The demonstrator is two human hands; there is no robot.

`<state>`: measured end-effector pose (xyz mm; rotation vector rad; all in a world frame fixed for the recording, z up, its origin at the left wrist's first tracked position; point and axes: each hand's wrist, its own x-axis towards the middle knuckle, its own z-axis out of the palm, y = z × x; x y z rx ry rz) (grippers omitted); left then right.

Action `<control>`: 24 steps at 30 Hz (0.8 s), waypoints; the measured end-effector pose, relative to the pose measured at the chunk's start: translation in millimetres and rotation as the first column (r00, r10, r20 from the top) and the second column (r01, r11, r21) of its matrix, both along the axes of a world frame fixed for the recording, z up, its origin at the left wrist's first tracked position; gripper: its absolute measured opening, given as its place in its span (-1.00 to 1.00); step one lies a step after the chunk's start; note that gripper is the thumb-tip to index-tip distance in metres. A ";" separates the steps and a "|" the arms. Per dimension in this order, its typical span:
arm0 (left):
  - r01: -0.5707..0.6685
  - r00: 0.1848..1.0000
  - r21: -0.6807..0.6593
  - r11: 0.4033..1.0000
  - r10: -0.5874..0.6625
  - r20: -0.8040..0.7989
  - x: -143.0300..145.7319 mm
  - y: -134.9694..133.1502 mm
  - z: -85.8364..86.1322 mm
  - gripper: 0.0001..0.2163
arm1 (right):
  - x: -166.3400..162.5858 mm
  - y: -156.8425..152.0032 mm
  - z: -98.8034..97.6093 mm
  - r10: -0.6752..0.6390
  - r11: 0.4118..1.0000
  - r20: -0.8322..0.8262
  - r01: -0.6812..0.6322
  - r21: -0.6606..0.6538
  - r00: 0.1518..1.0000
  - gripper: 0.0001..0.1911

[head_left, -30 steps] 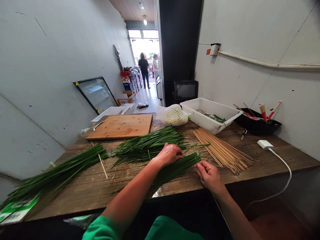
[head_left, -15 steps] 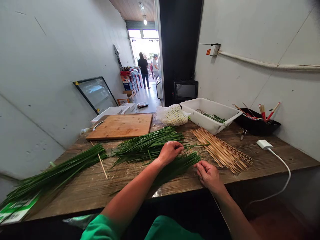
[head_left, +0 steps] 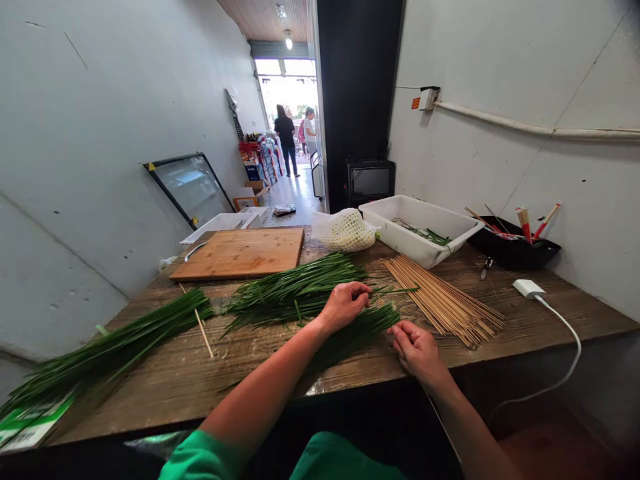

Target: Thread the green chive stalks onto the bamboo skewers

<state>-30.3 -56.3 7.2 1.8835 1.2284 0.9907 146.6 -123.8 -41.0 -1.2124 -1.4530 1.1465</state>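
My left hand (head_left: 346, 307) is closed in a pinch above the near bundle of garlic chives (head_left: 363, 330). A few chive stalks (head_left: 397, 290) stick out to the right from its fingertips. At the right end of that bundle, my right hand (head_left: 416, 347) is closed, thumb against forefinger. A thin pale stick (head_left: 445, 430), seemingly a bamboo skewer, runs from below this hand toward me; its tip is hidden. Behind my left hand lies a larger pile of chives (head_left: 295, 287). Bamboo skewers (head_left: 443, 300) are fanned out to the right of my hands.
More chives (head_left: 115, 340) and a loose skewer (head_left: 203, 332) lie at left. Along the back are a cutting board (head_left: 240, 253), foam netting (head_left: 345, 230), a white bin (head_left: 420, 230) and a black tray (head_left: 525, 250). A white charger (head_left: 529, 289) sits at right. Two people stand near the doorway.
My left hand has shifted very slightly to the right. My right hand and the things on the table look the same.
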 end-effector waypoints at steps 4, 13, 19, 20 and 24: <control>0.008 1.000 0.003 1.000 -0.009 0.020 0.7 0.7 -2.3 -0.81 | -0.1 -0.3 1.5 -0.007 1.000 0.030 0.007 0.009 1.000 -0.64; -0.012 0.999 0.045 0.999 0.010 0.040 0.4 -0.7 -0.7 -0.83 | 1.1 -0.1 -1.5 0.002 1.000 0.026 -0.001 -0.010 1.000 -0.64; -0.028 1.000 0.048 0.998 0.028 0.005 1.5 -3.2 3.9 -0.83 | 0.6 0.3 -1.7 0.015 1.000 0.018 -0.015 -0.012 1.000 -0.65; -0.027 1.000 0.059 0.998 0.027 0.000 1.6 -3.1 3.1 -0.84 | 0.5 0.5 -1.6 0.017 1.000 0.020 -0.016 -0.010 1.000 -0.66; -0.002 0.998 0.147 0.989 0.012 -0.062 2.3 -3.4 -2.3 -0.85 | 0.2 0.8 -0.4 0.026 1.000 0.014 -0.026 -0.017 1.000 -0.66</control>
